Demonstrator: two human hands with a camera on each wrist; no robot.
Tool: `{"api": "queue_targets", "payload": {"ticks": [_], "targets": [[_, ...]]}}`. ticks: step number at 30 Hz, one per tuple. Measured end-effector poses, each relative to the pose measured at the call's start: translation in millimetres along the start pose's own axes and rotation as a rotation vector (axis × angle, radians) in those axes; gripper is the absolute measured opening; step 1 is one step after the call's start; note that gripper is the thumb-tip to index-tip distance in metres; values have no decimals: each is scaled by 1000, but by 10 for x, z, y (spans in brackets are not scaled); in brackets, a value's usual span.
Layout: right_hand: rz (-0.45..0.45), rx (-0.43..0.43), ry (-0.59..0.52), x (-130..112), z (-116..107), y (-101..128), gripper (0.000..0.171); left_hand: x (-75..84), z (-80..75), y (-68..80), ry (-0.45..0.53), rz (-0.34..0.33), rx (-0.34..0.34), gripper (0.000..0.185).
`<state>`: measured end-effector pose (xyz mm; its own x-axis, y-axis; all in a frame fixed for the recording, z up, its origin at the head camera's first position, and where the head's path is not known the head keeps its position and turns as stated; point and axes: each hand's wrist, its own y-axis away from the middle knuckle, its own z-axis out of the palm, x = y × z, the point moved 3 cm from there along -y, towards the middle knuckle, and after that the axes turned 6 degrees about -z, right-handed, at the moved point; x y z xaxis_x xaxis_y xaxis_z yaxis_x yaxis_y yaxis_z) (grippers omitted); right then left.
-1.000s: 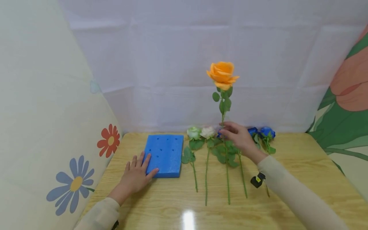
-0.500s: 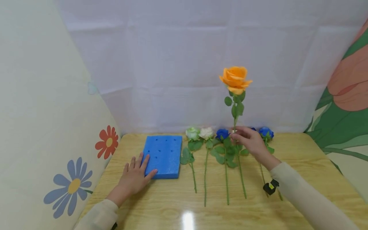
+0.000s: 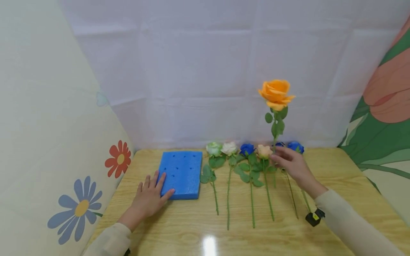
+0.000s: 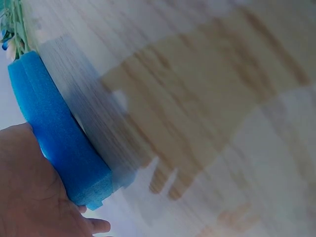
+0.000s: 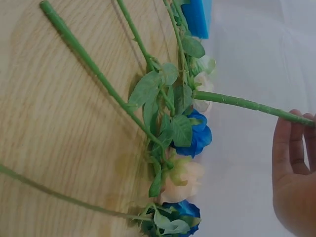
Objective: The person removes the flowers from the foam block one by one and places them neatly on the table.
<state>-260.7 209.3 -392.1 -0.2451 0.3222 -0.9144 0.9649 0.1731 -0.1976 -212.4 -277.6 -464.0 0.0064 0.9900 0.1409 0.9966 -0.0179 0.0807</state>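
Observation:
My right hand (image 3: 294,165) pinches the green stem of an orange rose (image 3: 276,94), which stands upright above the row of flowers. In the right wrist view the stem (image 5: 242,102) runs out of the fingers, its lower end free in the air. My left hand (image 3: 149,195) lies on the near left edge of a blue foam block (image 3: 184,174), fingers spread and straight. Small dark holes dot the block's top. The left wrist view shows the foam block (image 4: 59,133) beside the left palm (image 4: 37,187).
Along the table's far side lie a green-white rose (image 3: 214,148), a white rose (image 3: 229,148), a blue rose (image 3: 247,149), a peach rose (image 3: 264,152) and further blue roses (image 3: 295,146), stems toward me. A white cloth (image 3: 192,71) hangs behind the table (image 3: 192,227).
The right hand has moved right and slightly down with the orange rose, uncovering the blue and peach roses. The left hand has stayed on the foam block.

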Motion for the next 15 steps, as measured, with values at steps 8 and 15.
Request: {"api": "queue_targets", "payload": {"ticks": [8,15], "targets": [[31,28,30,78,-176,148,62,-1,-4,13,-9,-1,0,94],[19,65,-43,147,-380,265,59,5,-11,17,-9,3,3,94]]}}
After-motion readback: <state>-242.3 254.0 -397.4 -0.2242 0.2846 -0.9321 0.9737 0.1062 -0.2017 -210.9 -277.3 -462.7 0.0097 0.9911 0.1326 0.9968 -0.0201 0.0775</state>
